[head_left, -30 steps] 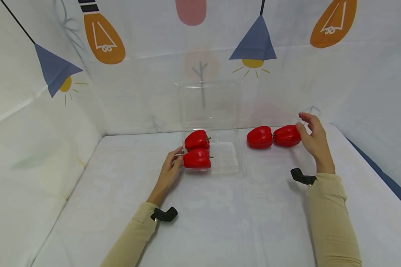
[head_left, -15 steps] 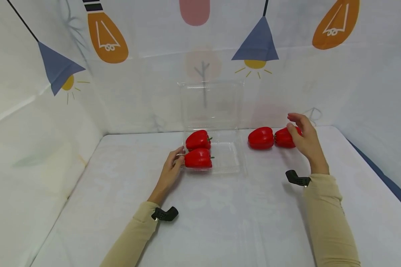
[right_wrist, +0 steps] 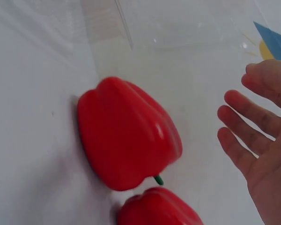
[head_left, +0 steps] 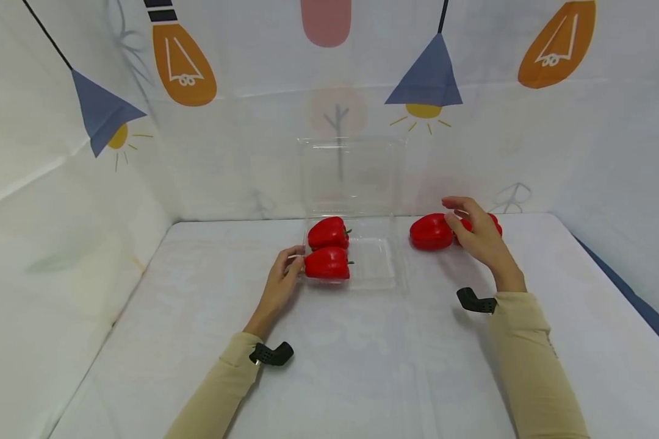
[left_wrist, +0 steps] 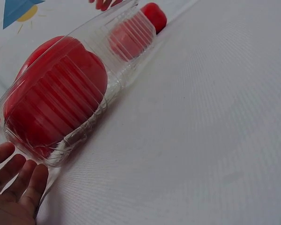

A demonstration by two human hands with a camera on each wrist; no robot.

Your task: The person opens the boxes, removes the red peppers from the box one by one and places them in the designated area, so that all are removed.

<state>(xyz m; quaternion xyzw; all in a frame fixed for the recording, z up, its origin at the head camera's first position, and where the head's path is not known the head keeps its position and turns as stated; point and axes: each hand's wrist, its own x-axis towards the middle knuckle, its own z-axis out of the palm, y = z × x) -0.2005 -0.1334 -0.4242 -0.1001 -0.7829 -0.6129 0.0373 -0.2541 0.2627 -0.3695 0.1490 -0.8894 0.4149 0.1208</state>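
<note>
In the head view, two red bell peppers, one behind [head_left: 327, 233] and one in front [head_left: 327, 263], lie in the left half of a clear plastic clamshell box [head_left: 376, 262] whose lid stands raised. My left hand [head_left: 279, 281] is at the box's left edge; in the left wrist view its relaxed fingers [left_wrist: 34, 185] reach the box's corner. Above two more red peppers on the right is my right hand [head_left: 478, 238], holding nothing. The left pepper [head_left: 431, 231] shows nearly whole, while the hand partly hides the right pepper [head_left: 495, 223]. In the right wrist view, fingers [right_wrist: 243, 126] spread beside the nearer pepper [right_wrist: 126, 136].
A white cloth covers the table [head_left: 351, 366]. Behind it hangs a white curtain [head_left: 241, 152] printed with lamps and bulbs. The clear raised lid [head_left: 351, 174] stands upright against that curtain, at the back of the box.
My right hand has moved left, from the right side of the right pepper to above the two peppers, now covering part of the right one. The left hand has stayed at the box.
</note>
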